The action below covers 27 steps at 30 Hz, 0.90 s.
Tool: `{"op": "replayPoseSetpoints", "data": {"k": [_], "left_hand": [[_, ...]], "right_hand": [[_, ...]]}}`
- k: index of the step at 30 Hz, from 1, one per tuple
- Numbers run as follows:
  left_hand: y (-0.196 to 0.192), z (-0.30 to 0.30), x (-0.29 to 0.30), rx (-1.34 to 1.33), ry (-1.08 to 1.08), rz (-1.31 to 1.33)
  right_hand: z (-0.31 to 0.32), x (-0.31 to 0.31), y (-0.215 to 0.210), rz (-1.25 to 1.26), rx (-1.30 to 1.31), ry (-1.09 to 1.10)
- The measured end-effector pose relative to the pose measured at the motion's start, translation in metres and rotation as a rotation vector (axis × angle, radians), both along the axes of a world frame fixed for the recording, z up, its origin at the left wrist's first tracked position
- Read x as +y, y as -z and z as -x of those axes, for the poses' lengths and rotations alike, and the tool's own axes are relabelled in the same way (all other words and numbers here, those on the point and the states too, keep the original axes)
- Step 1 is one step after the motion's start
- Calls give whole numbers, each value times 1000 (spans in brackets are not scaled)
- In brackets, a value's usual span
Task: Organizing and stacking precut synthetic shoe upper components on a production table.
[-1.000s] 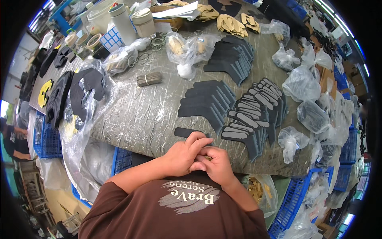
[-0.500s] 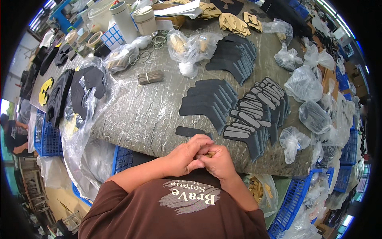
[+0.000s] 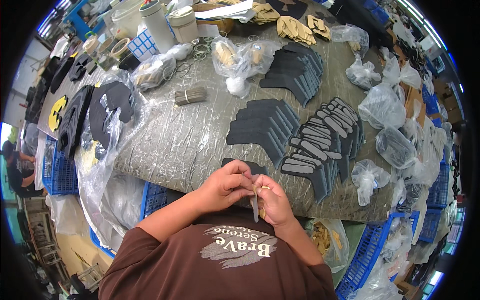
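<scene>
My right hand is closed on a narrow grey strip that hangs down in front of my shirt. Yellowish tan backing paper shows between its fingers. The fingertips of my left hand pinch the strip's upper end and meet those of the right. Just beyond the left hand, a dark flat piece lies on the table, partly covered by my fingers. To the right, dark angled pieces with grey strips on them lie fanned in an overlapping pile.
On the table are more stacks of dark angled pieces, a banded bundle of strips and clear plastic bags. Jars and a bottle stand far left. A bag of tan scraps sits below the table's edge, near a blue crate.
My hands were clasped close together with only a tan bit showing. They have drawn slightly apart, and the grey strip now hangs from the right hand.
</scene>
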<state>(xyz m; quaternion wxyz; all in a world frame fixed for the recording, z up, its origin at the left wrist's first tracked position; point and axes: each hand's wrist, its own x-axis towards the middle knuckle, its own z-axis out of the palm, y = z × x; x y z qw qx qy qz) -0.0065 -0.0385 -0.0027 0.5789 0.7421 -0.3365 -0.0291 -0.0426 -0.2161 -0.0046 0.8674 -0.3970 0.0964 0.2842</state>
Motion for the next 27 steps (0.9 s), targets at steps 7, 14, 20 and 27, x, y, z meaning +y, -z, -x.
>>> {"op": "replayPoseSetpoints", "data": {"k": [7,14,20,27], "left_hand": [[9,-5,21,573,-449,-9],[2,-30,28,647,-472,-285],[0,-35,24,700,-431,-361],[-1,-36,20,695,-454,-377]], "right_hand": [[-22,-27,14,-166,-19,612],[-17,-13,16,1262,-1120,303],[-5,-10,25,1589,-1220,59],[-7,-9,25,1590,-1300,89]]}}
